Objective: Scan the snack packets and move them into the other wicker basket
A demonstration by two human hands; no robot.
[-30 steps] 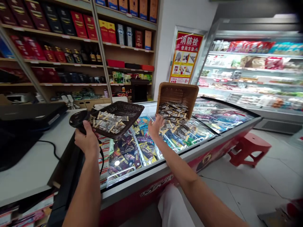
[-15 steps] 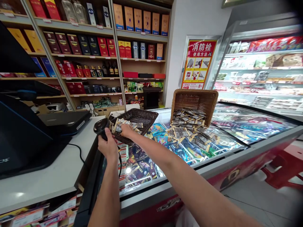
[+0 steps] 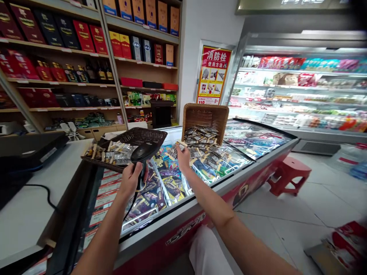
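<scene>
My left hand [image 3: 132,177] is wrapped round the handle of a black barcode scanner [image 3: 147,151], whose cord hangs over the freezer glass. In my right hand [image 3: 183,156] is a small snack packet [image 3: 181,146], pinched in front of the tan wicker basket [image 3: 205,110]. That basket lies tipped on its side, with a heap of similar packets [image 3: 200,135] spilling from its mouth onto the glass. A dark brown wicker basket [image 3: 146,133] sits left of the scanner, holding more packets [image 3: 119,152].
Below the baskets runs a glass-topped chest freezer [image 3: 169,208] full of bagged goods. A white counter [image 3: 54,194] stands on the left. A red stool [image 3: 291,173] is on the floor to the right, and shelves of boxes [image 3: 140,49] line the back wall.
My right hand has moved from the dark basket to the right, bringing a packet close to the tan basket. The scanner has come in front of the dark basket. My view has turned right.
</scene>
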